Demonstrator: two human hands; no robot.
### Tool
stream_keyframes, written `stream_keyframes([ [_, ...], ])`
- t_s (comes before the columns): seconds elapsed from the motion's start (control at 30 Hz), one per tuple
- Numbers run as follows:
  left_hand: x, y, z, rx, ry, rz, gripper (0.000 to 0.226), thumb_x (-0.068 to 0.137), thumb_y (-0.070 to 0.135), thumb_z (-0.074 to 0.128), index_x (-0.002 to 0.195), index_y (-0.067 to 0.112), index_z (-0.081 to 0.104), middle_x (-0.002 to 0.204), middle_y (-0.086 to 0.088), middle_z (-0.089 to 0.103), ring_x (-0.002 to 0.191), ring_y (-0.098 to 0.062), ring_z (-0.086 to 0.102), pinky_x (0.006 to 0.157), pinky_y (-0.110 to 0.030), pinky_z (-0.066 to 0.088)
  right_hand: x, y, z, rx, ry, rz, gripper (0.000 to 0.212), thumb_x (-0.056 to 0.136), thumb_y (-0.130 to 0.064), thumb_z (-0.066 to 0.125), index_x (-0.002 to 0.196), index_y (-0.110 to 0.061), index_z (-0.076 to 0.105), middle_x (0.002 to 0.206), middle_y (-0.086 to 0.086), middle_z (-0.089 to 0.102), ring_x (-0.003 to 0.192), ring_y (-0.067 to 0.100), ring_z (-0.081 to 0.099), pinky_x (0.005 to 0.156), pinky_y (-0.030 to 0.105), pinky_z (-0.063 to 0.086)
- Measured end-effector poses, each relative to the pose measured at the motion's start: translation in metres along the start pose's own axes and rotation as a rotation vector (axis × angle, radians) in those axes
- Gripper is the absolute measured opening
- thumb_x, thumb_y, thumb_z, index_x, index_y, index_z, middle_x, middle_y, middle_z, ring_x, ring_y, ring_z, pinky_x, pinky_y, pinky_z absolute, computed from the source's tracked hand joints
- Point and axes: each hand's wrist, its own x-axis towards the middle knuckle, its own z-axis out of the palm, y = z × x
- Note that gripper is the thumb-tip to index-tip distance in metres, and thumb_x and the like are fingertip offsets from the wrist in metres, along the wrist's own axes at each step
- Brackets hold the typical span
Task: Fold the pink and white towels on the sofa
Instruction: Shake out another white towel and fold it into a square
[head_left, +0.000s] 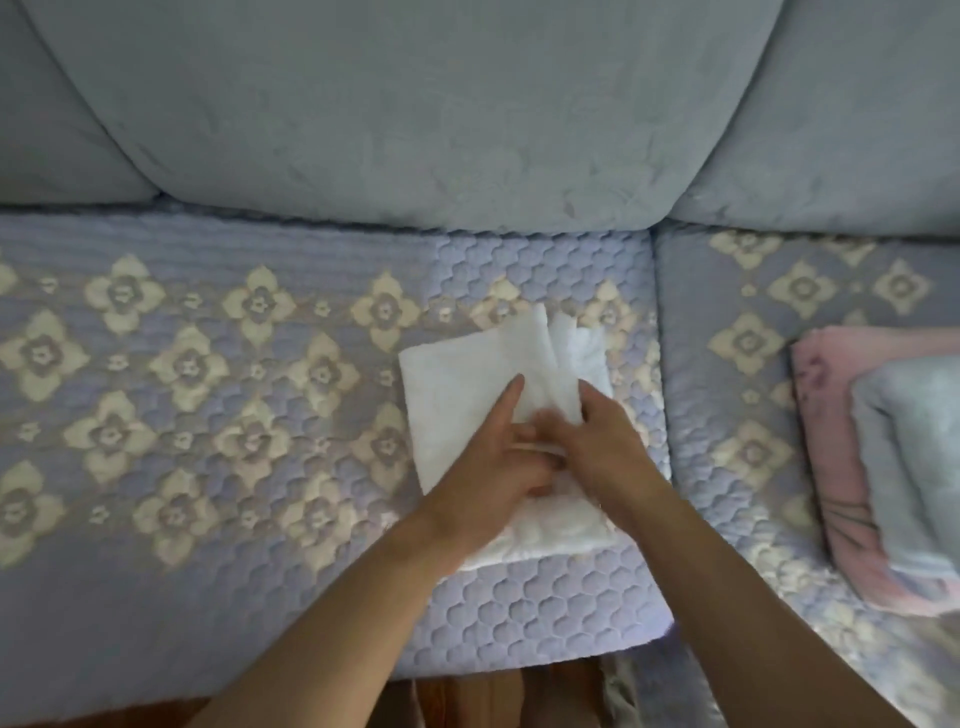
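Both hands, left hand (498, 462) and right hand (597, 441), are meeting close together, pinching a fold in the white towel (457, 384), probably needing flattening next.

A towel (467, 395) lies mid-sofa (208, 597); a folded stack (883, 467) lies far right.

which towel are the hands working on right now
The white towel, on the middle seat cushion, with both hands on it. The pink towel lies folded on the next cushion to the right, under a pale blue one, untouched.
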Motion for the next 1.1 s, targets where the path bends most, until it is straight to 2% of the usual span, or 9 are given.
stream_keyframes([
  [0.13, 0.011, -0.039, -0.008, 0.683, 0.414, 0.245, 0.057, 0.096, 0.006, 0.056, 0.150, 0.021, 0.042, 0.140, -0.001, 0.049, 0.122, -0.013, 0.050, 0.108, -0.034, 0.044, 0.038, 0.033, -0.040, -0.186, 0.174, 0.034, 0.042, 0.100, -0.024, 0.054, 0.140, -0.036, 0.054, 0.128, -0.016, 0.059, 0.115, 0.010, 0.058, 0.092, 0.023, 0.047],
  [0.27, 0.021, -0.091, -0.019, 1.452, 0.349, 0.405, 0.058, 0.101, 0.037, 0.048, 0.155, 0.019, 0.036, 0.163, -0.014, 0.025, 0.152, -0.036, 0.016, 0.121, -0.054, 0.024, 0.062, 0.063, -0.056, -0.242, 0.116, 0.018, 0.055, 0.102, -0.018, 0.051, 0.149, -0.044, 0.040, 0.132, -0.006, 0.058, 0.105, 0.012, 0.056, 0.074, 0.012, 0.043],
  [0.43, 0.052, -0.128, -0.002, 1.661, 0.332, 0.379, 0.060, 0.103, 0.050, 0.036, 0.158, 0.028, 0.029, 0.167, -0.014, 0.011, 0.154, -0.039, 0.000, 0.122, -0.061, 0.013, 0.047, 0.079, -0.053, -0.806, 0.421, -0.263, 0.062, 0.093, -0.004, 0.053, 0.151, -0.017, 0.039, 0.136, 0.014, 0.052, 0.121, 0.035, 0.050, 0.101, 0.048, 0.046],
  [0.53, 0.068, -0.143, 0.003, 1.690, 0.370, 0.410, 0.066, 0.101, 0.048, 0.043, 0.160, 0.026, 0.021, 0.167, -0.015, 0.013, 0.154, -0.039, 0.002, 0.120, -0.063, 0.016, 0.039, 0.092, -0.019, -0.948, 0.388, -0.499, 0.059, 0.102, -0.034, 0.043, 0.157, -0.018, 0.028, 0.158, 0.015, 0.029, 0.147, 0.036, 0.023, 0.121, 0.053, 0.025],
  [0.7, 0.069, -0.140, -0.001, 1.653, 0.351, 0.546, 0.060, 0.102, 0.048, 0.041, 0.157, 0.028, 0.031, 0.167, -0.015, 0.014, 0.154, -0.039, 0.006, 0.118, -0.063, 0.018, 0.082, 0.128, -0.039, -0.858, 0.229, -0.081, 0.077, 0.098, -0.069, 0.026, 0.159, -0.036, -0.007, 0.169, 0.007, -0.008, 0.155, 0.030, -0.011, 0.125, 0.052, 0.002],
  [0.8, 0.060, -0.127, -0.016, 1.384, 0.667, 0.478, 0.063, 0.095, 0.046, 0.055, 0.149, 0.016, 0.046, 0.153, -0.023, 0.038, 0.142, -0.037, 0.036, 0.114, -0.053, 0.033, 0.079, 0.137, -0.044, -0.632, 0.288, -0.138, 0.087, 0.091, -0.068, 0.044, 0.159, -0.030, 0.004, 0.165, 0.002, 0.014, 0.151, 0.024, 0.009, 0.123, 0.047, 0.014],
  [0.87, 0.056, -0.111, -0.025, 0.764, 0.868, 0.278, 0.052, 0.086, 0.042, 0.067, 0.124, 0.007, 0.060, 0.119, -0.017, 0.062, 0.108, -0.030, 0.061, 0.089, -0.046, 0.051, 0.070, 0.137, -0.044, -0.492, 0.323, -0.010, 0.091, 0.082, -0.067, 0.055, 0.154, -0.028, 0.016, 0.150, -0.001, 0.029, 0.139, 0.022, 0.026, 0.113, 0.041, 0.028],
  [0.93, 0.054, -0.107, -0.032, 0.289, 0.842, 0.008, 0.038, 0.086, 0.036, 0.073, 0.114, 0.014, 0.058, 0.102, -0.002, 0.067, 0.096, -0.022, 0.067, 0.079, -0.039, 0.055, 0.069, 0.131, -0.052, -0.380, 0.240, 0.204, 0.086, 0.078, -0.064, 0.067, 0.145, -0.023, 0.032, 0.135, -0.002, 0.039, 0.123, 0.022, 0.044, 0.098, 0.035, 0.041],
  [1.1, 0.039, -0.101, -0.007, 0.212, 0.575, -0.294, 0.044, 0.086, 0.021, 0.078, 0.124, 0.014, 0.057, 0.100, -0.003, 0.074, 0.079, -0.017, 0.073, 0.067, -0.036, 0.060, 0.049, 0.094, -0.120, 0.487, -0.254, 0.606, 0.036, 0.092, -0.017, 0.071, 0.124, -0.005, 0.064, 0.112, 0.012, 0.075, 0.094, 0.026, 0.074, 0.080, 0.040, 0.061],
])
